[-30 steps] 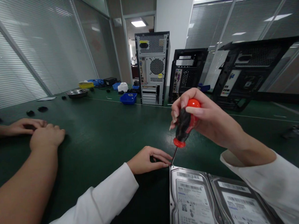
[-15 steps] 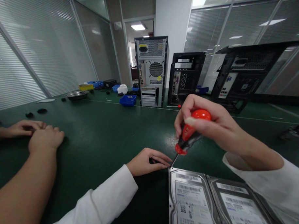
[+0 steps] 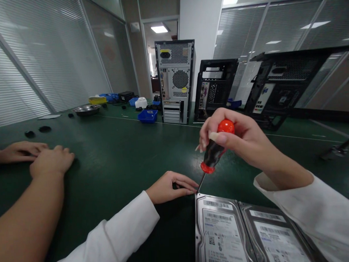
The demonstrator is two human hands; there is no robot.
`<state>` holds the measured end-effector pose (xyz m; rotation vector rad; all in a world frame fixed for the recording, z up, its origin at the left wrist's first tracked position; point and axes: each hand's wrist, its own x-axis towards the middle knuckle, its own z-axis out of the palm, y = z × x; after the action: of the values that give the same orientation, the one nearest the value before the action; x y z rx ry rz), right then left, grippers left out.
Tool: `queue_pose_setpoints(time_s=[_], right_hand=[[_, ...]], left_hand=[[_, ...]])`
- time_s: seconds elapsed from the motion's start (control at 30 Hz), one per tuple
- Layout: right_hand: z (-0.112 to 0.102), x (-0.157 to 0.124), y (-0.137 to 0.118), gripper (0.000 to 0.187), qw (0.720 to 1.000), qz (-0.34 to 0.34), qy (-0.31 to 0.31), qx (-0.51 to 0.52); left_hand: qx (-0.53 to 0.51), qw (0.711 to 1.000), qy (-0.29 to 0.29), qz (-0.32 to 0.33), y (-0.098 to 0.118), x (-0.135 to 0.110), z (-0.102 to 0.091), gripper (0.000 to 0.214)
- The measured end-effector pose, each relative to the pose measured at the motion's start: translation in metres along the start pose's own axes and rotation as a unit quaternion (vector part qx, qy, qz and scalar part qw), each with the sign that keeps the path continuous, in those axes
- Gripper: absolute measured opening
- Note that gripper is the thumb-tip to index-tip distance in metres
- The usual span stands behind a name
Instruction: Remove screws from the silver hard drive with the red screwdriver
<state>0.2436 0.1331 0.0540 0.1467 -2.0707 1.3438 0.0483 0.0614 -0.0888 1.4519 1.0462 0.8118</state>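
from where i stand, the person in white sleeves has the right hand [image 3: 240, 138] up over the table [image 3: 113, 183], its grip closed around the handle of a red and black screwdriver [image 3: 213, 152]. the thumb lies along the handle, just under the round red end. the screwdriver leans, handle up and to the right, thin shaft pointing down at the far left corner of a hard drive [image 3: 222, 232]. whether the tip sits on a screw is too small for me to see.

the left hand [image 3: 166, 188] rests low on the table, fingers stretched toward that same corner, their tips right by the screwdriver's tip. i can't tell whether that grip is pinching anything there.

the hard drive lies flat, label up, and a second drive [image 3: 272, 234] lies just beside it on the right, partly covered by the right sleeve [image 3: 317, 210].

over to the left, a co-worker's hand [image 3: 52, 161] at the end of a bare forearm is close against another hand [image 3: 22, 151]; what they hold is hidden. farther back stand a tall computer case [image 3: 175, 83], a black case [image 3: 217, 89] and, to the right, another black case that looks tilted [image 3: 284, 85]. a blue tray [image 3: 147, 116] sits left of the tall one, and a metal bowl [image 3: 86, 110] is farther left.
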Motion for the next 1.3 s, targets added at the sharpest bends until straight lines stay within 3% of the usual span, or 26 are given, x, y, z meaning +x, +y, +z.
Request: queue_pose_setpoints(time_s=[0.13, 0.27, 0.6, 0.8, 0.93, 1.07, 1.2, 1.3], right_hand=[[-0.007, -0.001, -0.006, 0.017, 0.994, 0.076, -0.056, 0.053], [-0.003, -0.003, -0.015, 0.012, 0.997, 0.046, -0.047, -0.033], [0.0, -0.005, -0.012, 0.007, 0.995, 0.006, -0.019, -0.102], [-0.006, -0.007, -0.022, 0.025, 0.991, 0.046, -0.062, -0.113], [-0.001, -0.006, -0.025, 0.017, 0.982, 0.025, -0.021, -0.184], [0.006, -0.005, -0.017, 0.023, 0.983, 0.01, 0.046, -0.18], [0.01, -0.002, -0.011, 0.015, 0.991, 0.013, 0.046, -0.126], [0.007, -0.001, -0.01, 0.012, 0.995, 0.016, 0.023, -0.098]], left_hand=[[0.002, 1.0, -0.001, -0.001, -0.001, 0.0, -0.001, 0.039], [-0.005, 1.0, -0.004, -0.003, -0.002, 0.0, 0.0, 0.04], [-0.002, 1.0, -0.006, -0.005, 0.0, -0.001, -0.003, 0.04], [0.002, 1.0, -0.005, -0.005, -0.002, 0.0, -0.004, 0.043], [0.013, 1.0, -0.007, -0.009, -0.001, 0.0, -0.005, 0.045], [0.019, 1.0, -0.003, -0.013, 0.003, -0.001, -0.001, 0.047], [0.032, 0.999, 0.032, 0.009, 0.009, 0.001, 0.01, 0.059], [0.066, 0.994, 0.08, 0.016, 0.01, 0.004, 0.019, 0.051]])
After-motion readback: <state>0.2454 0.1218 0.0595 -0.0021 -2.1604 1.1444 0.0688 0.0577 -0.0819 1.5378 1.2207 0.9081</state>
